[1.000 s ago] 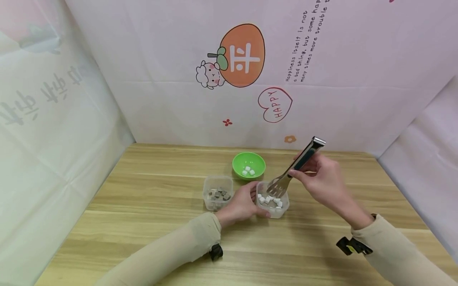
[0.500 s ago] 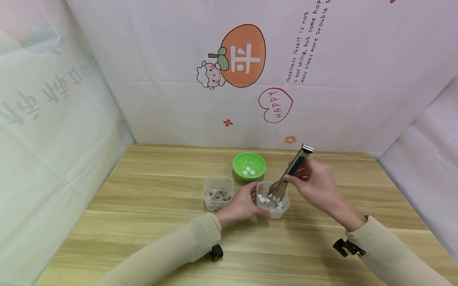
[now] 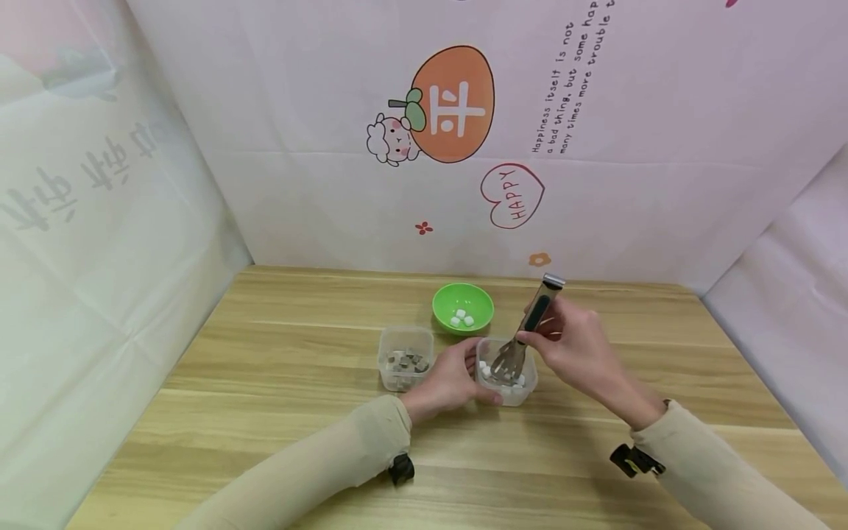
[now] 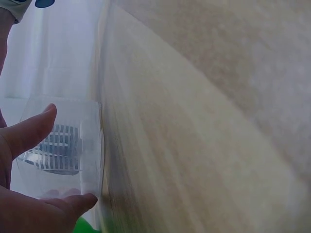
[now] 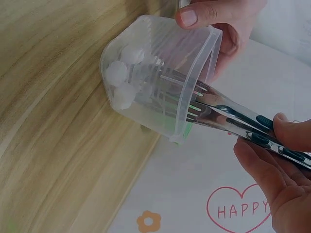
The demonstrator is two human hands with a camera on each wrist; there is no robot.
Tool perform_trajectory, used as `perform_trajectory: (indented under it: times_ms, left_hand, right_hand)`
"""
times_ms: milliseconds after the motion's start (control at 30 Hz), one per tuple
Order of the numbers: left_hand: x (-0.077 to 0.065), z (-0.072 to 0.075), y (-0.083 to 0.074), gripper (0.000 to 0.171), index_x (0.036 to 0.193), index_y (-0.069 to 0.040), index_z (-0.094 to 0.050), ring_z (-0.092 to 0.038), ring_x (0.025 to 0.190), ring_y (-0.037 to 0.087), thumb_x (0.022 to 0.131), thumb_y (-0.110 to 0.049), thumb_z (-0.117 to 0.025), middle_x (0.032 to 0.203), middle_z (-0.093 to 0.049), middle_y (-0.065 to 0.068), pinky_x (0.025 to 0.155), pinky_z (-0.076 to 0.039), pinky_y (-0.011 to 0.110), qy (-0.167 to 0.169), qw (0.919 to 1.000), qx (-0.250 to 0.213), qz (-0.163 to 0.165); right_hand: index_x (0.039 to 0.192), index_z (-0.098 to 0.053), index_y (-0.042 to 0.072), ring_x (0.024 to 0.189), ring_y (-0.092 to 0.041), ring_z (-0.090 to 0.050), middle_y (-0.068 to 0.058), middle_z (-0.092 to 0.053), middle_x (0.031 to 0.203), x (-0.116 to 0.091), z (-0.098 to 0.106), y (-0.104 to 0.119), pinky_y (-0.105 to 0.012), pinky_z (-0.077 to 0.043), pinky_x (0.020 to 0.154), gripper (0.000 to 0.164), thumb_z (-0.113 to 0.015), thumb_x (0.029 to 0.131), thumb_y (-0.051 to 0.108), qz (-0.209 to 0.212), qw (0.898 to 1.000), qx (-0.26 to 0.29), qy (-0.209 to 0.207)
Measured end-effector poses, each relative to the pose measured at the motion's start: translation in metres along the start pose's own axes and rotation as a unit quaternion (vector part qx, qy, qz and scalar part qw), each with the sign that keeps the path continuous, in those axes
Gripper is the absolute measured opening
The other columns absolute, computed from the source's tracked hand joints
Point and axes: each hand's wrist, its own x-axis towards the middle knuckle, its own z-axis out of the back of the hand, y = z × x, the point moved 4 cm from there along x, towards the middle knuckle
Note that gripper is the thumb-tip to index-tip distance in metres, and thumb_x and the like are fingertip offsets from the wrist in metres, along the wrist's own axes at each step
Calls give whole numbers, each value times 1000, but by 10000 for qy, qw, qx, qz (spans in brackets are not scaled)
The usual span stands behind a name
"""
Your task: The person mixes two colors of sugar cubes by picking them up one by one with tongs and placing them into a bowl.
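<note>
My left hand (image 3: 452,377) holds a clear plastic container (image 3: 515,398) from its left side, the thumb near the front and the fingers behind. In the left wrist view, the thumb and a finger span the container's wall. My right hand (image 3: 578,346) grips metal tongs (image 3: 538,312) with dark green grip pads, thumb on one arm and fingers on the other. The slotted tong heads reach down inside the container among small white cubes (image 5: 116,73). In the right wrist view, the two arms stand close together. Whether a cube is between the heads, I cannot tell.
A green bowl (image 3: 445,298) with 3 white cubes stands behind the container. Left of my left hand is a second clear container (image 3: 391,337) holding several grey-brown cubes. The wooden table (image 3: 298,353) meets a printed cloth backdrop (image 3: 318,213) at the back.
My right hand has moved left and lower, bringing the tongs more upright and deeper into the container. The left hand keeps its hold on the container.
</note>
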Motion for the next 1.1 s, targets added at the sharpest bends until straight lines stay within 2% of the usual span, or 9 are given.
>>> perform_trajectory:
  times_ms: [767, 1100]
  left_hand:
    - [-1, -1, -2, 100, 154, -4, -48, -59, 134, 24, 67, 3, -97, 147, -61, 12, 114, -47, 33, 16, 9998, -146, -92]
    - [0, -1, -1, 99, 153, -5, -50, -62, 130, 22, 66, 3, -98, 144, -64, 11, 112, -48, 32, 12, 9999, -128, -94]
  right_hand:
    - [107, -63, 0, 73, -19, -75, -10, -75, 88, 2, -4, 5, -27, -64, 64, 35, -84, 82, -13, 8, 9999, -33, 132]
    - [104, -63, 2, 74, -17, -74, -5, -73, 86, 1, -12, 6, -24, -63, 64, 34, -85, 81, -12, 35, 9995, -97, 286]
